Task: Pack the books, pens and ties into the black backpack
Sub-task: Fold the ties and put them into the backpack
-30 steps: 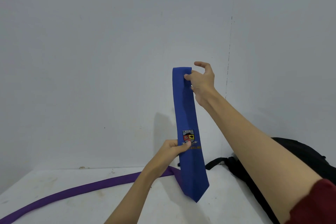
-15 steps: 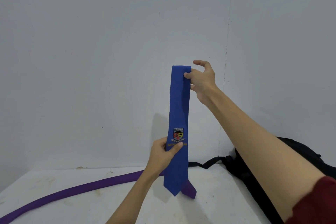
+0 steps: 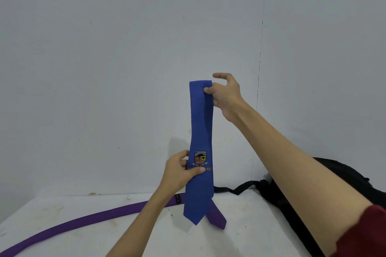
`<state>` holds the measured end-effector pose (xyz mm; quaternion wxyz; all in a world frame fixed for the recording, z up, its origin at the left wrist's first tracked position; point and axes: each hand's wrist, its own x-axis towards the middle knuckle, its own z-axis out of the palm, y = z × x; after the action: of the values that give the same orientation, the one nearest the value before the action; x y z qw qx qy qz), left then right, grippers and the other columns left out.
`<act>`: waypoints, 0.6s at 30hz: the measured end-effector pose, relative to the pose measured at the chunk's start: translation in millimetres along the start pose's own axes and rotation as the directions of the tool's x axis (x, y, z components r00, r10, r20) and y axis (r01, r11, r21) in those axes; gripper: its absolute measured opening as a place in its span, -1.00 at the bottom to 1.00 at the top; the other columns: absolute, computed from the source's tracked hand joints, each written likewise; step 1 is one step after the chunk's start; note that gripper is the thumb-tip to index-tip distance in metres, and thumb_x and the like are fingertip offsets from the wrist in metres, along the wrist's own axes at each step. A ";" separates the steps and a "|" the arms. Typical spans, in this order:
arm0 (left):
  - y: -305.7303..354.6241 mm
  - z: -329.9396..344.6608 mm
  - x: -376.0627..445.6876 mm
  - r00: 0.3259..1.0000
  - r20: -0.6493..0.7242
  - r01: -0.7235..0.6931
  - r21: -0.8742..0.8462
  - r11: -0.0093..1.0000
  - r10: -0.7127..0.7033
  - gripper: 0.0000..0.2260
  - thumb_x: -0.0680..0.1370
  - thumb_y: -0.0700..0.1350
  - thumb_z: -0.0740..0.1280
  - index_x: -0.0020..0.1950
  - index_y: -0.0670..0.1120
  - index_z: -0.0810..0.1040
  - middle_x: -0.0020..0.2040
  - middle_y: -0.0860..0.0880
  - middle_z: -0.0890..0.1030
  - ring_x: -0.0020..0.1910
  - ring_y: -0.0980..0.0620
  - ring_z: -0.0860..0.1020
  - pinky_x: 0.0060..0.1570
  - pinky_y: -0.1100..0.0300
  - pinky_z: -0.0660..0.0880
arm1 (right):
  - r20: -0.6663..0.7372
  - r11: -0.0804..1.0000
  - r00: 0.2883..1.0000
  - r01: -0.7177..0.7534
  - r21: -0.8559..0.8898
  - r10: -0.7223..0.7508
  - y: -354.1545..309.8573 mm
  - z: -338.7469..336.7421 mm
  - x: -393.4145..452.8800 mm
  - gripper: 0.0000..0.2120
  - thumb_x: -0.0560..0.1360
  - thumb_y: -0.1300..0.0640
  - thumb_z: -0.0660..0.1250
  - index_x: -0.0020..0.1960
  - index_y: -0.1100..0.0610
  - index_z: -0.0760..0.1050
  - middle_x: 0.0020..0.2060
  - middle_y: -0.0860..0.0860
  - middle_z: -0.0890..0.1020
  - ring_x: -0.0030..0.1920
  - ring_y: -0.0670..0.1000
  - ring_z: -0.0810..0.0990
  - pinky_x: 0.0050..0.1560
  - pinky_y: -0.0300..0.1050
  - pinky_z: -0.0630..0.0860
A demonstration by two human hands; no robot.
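A blue tie (image 3: 201, 131) with a crest hangs upright in front of the wall, folded over at the top. My right hand (image 3: 224, 95) pinches its top fold. My left hand (image 3: 180, 170) pinches it lower down, thumb just under the crest. Its pointed tip hangs just above the white table (image 3: 240, 225). A purple tie (image 3: 87, 220) lies in a long curve across the table, one end behind the blue tip. The black backpack (image 3: 344, 177) lies at the right, mostly behind my right arm. No books or pens are in view.
A black strap (image 3: 236, 189) of the backpack trails left along the foot of the grey wall. The table meets the wall right behind the ties. A dark red sleeve covers my right upper arm at the bottom right corner.
The blue tie has swung left and risen a little; its tip now hangs in front of the purple tie's end. My left hand shifted its pinch to the tie's left edge.
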<state>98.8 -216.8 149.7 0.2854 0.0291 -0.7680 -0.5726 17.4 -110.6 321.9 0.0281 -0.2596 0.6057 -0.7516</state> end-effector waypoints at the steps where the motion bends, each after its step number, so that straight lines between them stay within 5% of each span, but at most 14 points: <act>1: -1.1 -2.0 0.4 1.000 -0.008 -0.005 0.024 1.000 0.005 -0.71 0.38 -0.19 0.51 -0.04 0.07 0.51 -0.12 0.09 0.65 -0.21 0.19 0.65 -0.28 0.32 0.56 | 0.008 1.000 1.000 0.000 0.002 0.000 -0.5 0.6 -0.7 -0.59 0.43 0.43 0.29 0.13 0.02 0.38 0.14 0.19 0.56 -0.10 0.06 0.53 -0.04 -0.03 0.56; 5: 2.4 -2.5 0.3 0.976 -0.200 -0.066 0.088 0.994 0.082 -0.75 0.39 0.11 0.47 -0.16 -0.01 0.50 -0.20 -0.06 0.59 -0.19 -0.03 0.58 -0.23 0.10 0.58 | 0.038 1.000 0.999 -0.006 -0.008 0.006 0.1 3.5 -1.8 -0.59 0.43 0.42 0.30 0.13 0.01 0.38 0.14 0.20 0.57 -0.09 0.07 0.54 -0.03 0.00 0.57; 8: 22.8 -2.5 9.1 0.925 -0.375 -0.120 -0.110 0.987 0.071 -0.86 0.58 0.04 0.23 -0.10 0.00 0.44 -0.15 0.01 0.50 -0.12 0.03 0.48 -0.26 0.21 0.51 | 0.066 1.000 0.998 -0.008 -0.013 0.009 1.7 5.0 -3.0 -0.59 0.43 0.42 0.29 0.13 0.01 0.38 0.14 0.19 0.57 -0.10 0.08 0.54 -0.04 -0.01 0.56; 10: 35.8 -7.9 20.3 0.937 -0.341 -0.119 -0.094 0.988 0.080 -0.91 0.59 -0.07 0.26 0.08 0.04 0.43 0.01 0.05 0.51 0.01 0.05 0.50 -0.18 0.29 0.48 | 0.081 1.000 0.997 -0.005 -0.022 0.007 3.2 6.1 -4.2 -0.59 0.44 0.42 0.29 0.15 0.02 0.37 0.12 0.20 0.58 -0.10 0.08 0.55 -0.06 -0.02 0.55; 14: 48.4 -12.2 38.4 0.980 -0.188 -0.077 -0.020 0.997 0.072 -0.52 0.51 -0.16 0.38 0.39 0.01 0.30 0.22 0.04 0.48 0.14 0.00 0.52 -0.11 0.29 0.51 | 0.082 0.999 0.997 0.003 -0.040 0.000 5.6 5.3 -3.6 -0.59 0.44 0.41 0.30 0.15 0.00 0.37 0.13 0.18 0.58 -0.02 0.10 0.55 0.03 0.04 0.55; 18: 53.0 -9.6 47.3 0.985 -0.161 -0.068 -0.036 0.997 0.061 -0.56 0.52 -0.21 0.37 0.36 -0.04 0.33 0.12 -0.02 0.57 0.03 0.01 0.58 -0.17 0.28 0.55 | 0.086 0.999 0.996 0.007 -0.043 -0.003 5.5 3.5 -3.1 -0.59 0.44 0.41 0.30 0.13 -0.01 0.38 0.13 0.18 0.58 -0.01 0.10 0.55 0.06 0.06 0.54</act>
<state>78.8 -224.5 218.2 0.3651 0.0442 -0.7312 -0.5745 20.1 -114.0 316.2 0.0465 -0.2938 0.6194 -0.7266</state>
